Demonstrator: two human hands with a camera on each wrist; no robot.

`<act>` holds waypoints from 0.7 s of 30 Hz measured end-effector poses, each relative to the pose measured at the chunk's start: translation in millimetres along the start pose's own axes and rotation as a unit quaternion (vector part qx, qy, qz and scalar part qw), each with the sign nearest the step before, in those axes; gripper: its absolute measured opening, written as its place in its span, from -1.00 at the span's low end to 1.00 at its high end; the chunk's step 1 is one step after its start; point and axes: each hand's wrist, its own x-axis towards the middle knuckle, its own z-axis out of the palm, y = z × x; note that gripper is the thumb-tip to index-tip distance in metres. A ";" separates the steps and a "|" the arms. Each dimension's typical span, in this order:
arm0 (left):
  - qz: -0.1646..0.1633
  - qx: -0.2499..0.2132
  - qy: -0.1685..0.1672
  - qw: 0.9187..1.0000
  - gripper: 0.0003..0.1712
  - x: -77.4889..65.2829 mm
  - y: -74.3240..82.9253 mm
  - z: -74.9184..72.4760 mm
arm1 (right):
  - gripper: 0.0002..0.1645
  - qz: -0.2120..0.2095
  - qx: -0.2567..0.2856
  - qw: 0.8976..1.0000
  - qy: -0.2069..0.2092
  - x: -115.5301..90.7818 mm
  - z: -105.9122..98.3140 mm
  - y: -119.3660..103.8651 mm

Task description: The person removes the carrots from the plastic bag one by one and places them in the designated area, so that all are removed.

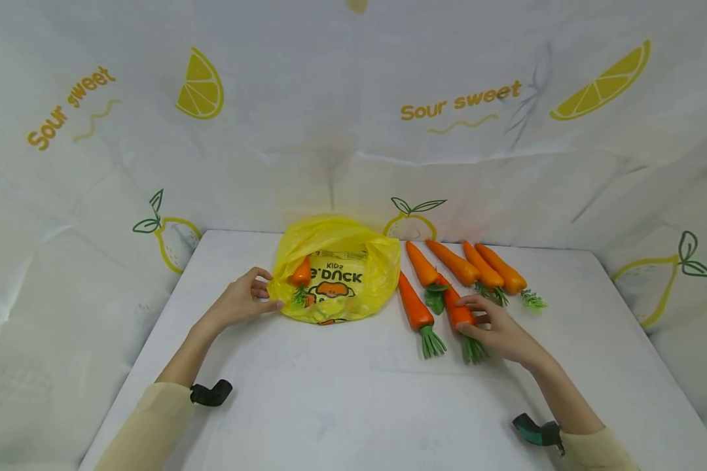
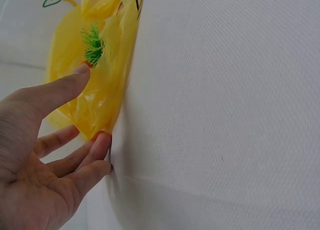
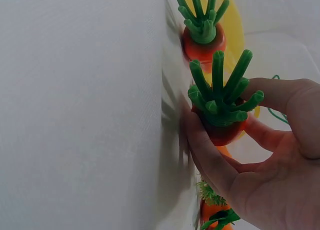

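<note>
A yellow plastic bag [image 1: 383, 261] lies on its side with its mouth toward me. Inside its left part is a toy carrot [image 1: 301, 272]; its frilly green top [image 2: 93, 46] shows through in the left wrist view. My left hand [image 1: 244, 297] touches the bag's left edge, thumb and fingers spread apart with the tips at the plastic. On the right, my right hand [image 1: 495, 327] grips a red-orange carrot [image 1: 455, 304] near its leafy end, thumb on one side and fingers on the other. Its thick green stems [image 3: 220, 97] point toward the right wrist camera.
Left of the held carrot lies another red-orange carrot [image 1: 414, 302] with green stems. Several orange carrots [image 1: 501, 267] lie behind, close to the table's back edge. A white cloth [image 1: 306, 163] with lemon prints hangs behind the white table [image 1: 330, 399].
</note>
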 end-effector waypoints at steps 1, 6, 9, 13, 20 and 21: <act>0.000 0.001 0.000 1.000 -0.22 0.1 0.0 0.0 | -0.49 0.002 0.000 1.000 0.000 0.0 0.5 -0.3; 0.001 0.000 0.000 1.000 -0.22 -0.6 0.7 -0.5 | -0.45 0.006 -0.001 1.000 -0.007 -0.7 1.1 -1.9; 0.001 -0.002 0.001 1.000 -0.22 -0.6 0.3 -0.1 | -0.43 0.006 0.001 1.000 -0.014 -1.9 0.7 -2.8; 0.005 -0.003 0.001 1.000 -0.22 0.2 -0.7 0.8 | -0.43 0.004 0.004 1.000 -0.021 -4.5 -1.2 -2.8; 0.003 0.001 0.004 1.000 -0.22 0.3 -0.3 0.8 | -0.46 -0.014 0.009 1.000 -0.008 -8.3 -9.0 -5.8; 0.001 0.002 0.004 1.000 -0.22 0.2 0.0 0.7 | -0.47 -0.015 0.007 1.000 -0.002 -8.7 -10.7 -6.6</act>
